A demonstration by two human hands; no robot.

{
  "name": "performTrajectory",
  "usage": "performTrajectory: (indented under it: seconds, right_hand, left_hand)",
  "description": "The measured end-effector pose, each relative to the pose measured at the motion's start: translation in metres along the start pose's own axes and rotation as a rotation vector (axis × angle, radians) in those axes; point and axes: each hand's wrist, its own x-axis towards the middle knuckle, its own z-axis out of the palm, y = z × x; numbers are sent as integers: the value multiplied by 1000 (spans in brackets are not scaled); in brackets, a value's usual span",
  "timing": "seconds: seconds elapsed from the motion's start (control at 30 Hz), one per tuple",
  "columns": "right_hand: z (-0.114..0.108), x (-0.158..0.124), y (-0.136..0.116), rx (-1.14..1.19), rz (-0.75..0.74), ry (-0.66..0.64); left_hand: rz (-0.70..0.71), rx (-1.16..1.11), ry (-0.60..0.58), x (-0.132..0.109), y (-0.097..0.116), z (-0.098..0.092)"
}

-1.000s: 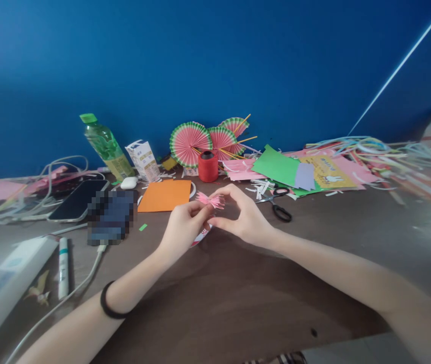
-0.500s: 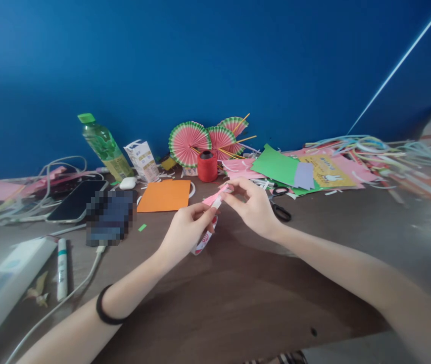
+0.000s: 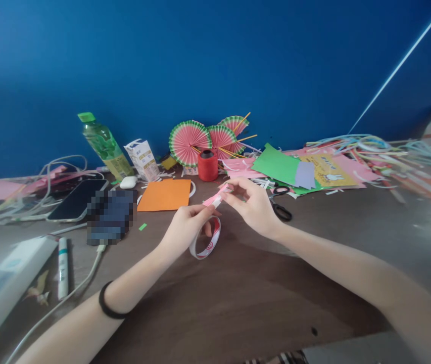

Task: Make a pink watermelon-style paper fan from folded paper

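Note:
Above the table, a small folded piece of pink paper [image 3: 211, 200] with a white strip along its lower edge spans both hands. My left hand [image 3: 185, 223] pinches its near end between thumb and finger. A roll of double-sided tape [image 3: 215, 241] hangs from that same hand, with fingers curled through its ring. My right hand [image 3: 251, 205] is closed on the far end of the pink paper, thumb against fingertips. Black-handled scissors [image 3: 282, 212] lie just right of my right hand, partly hidden by paper scraps.
Behind my hands stand a red thread spool [image 3: 207, 167] and pleated pink-green paper fans [image 3: 189, 143]. An orange paper square [image 3: 165, 195], phone [image 3: 77, 200] and green bottle [image 3: 105, 144] are at left. Green paper [image 3: 276, 166] and tangled straws [image 3: 370, 146] lie at right.
The tape roll has swung lower and turned, so its ring faces me more openly below my left hand. My left fingers have shifted slightly on the paper; my right hand is nearly still.

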Motion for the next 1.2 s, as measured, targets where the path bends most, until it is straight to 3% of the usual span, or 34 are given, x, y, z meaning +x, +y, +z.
performTrajectory:
  seconds: [1.2]
  right_hand:
    - [2,-4,-7,157,87,-72]
  left_hand:
    - [10,-7,-13,3,-4,-2]
